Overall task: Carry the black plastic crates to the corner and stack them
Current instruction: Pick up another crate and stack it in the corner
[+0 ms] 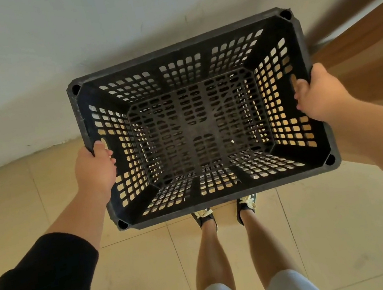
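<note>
While carried level, rectangular perforated black crate: left hand, right hand grip clamped on handle slots.

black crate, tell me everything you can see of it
The black crate is a rectangular open-topped box of what looks like hard plastic, with gridded slots through its walls and floor, a thick rim and a round socket at each corner. It is empty and held above the tiled floor, slightly tilted. The left hand and the right hand grip the handle slots in its short sides.
</note>
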The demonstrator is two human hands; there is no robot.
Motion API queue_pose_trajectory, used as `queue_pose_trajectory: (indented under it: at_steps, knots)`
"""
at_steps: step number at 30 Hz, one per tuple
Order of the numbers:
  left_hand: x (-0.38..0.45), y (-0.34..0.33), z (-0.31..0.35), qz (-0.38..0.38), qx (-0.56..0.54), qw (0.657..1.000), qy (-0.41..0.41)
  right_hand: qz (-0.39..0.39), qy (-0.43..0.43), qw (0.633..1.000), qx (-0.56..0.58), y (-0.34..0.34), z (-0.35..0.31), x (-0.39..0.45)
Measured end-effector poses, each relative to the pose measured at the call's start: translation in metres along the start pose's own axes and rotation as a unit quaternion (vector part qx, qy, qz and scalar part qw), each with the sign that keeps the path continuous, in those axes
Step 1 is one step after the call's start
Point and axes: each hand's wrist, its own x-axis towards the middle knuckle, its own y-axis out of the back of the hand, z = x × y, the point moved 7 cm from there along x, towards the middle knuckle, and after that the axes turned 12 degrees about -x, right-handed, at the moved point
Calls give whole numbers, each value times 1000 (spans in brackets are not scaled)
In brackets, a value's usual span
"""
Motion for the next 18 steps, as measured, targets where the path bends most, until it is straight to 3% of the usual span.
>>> queue_pose_trajectory:
  at_steps: [6, 18]
  knots:
    - [-7, -6, 1, 24, 4, 1000, -6, -27, 12, 999, 26, 18, -18, 14]
    - [-4, 4, 9, 33, 75, 996, -31, -23, 7, 995, 95, -12, 11, -20]
